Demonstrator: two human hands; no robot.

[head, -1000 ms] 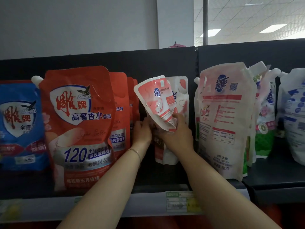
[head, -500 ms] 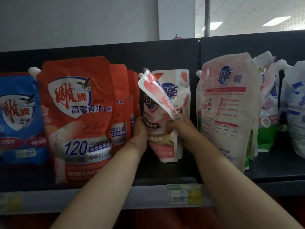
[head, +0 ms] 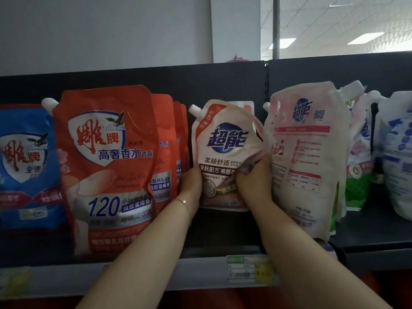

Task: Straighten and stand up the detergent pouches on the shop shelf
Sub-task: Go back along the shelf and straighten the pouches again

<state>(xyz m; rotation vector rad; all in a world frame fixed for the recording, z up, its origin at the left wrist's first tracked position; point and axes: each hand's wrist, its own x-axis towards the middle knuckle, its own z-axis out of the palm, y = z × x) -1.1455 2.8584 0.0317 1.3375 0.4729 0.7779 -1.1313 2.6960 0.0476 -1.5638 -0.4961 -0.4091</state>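
A small pink-and-white detergent pouch point(head: 223, 152) with a blue logo stands upright in the middle of the black shelf point(head: 223, 233), its label facing me and its spout at the top left. My left hand point(head: 190, 186) grips its left edge. My right hand point(head: 254, 181) grips its crumpled right side, fingers curled into the film. Another pouch of the same kind stands directly behind it, mostly hidden.
A row of red pouches point(head: 107, 166) stands to the left, with a blue pouch point(head: 24, 166) beyond. On the right a large pale pink pouch point(head: 307, 157) faces backwards, then green-and-pink point(head: 359, 166) and white-blue pouches point(head: 399, 157). A price tag point(head: 249, 268) hangs on the shelf lip.
The front pouch was folded over with its top bent down and its back showing; now it stands upright, label forward. Both hands stay at its sides.
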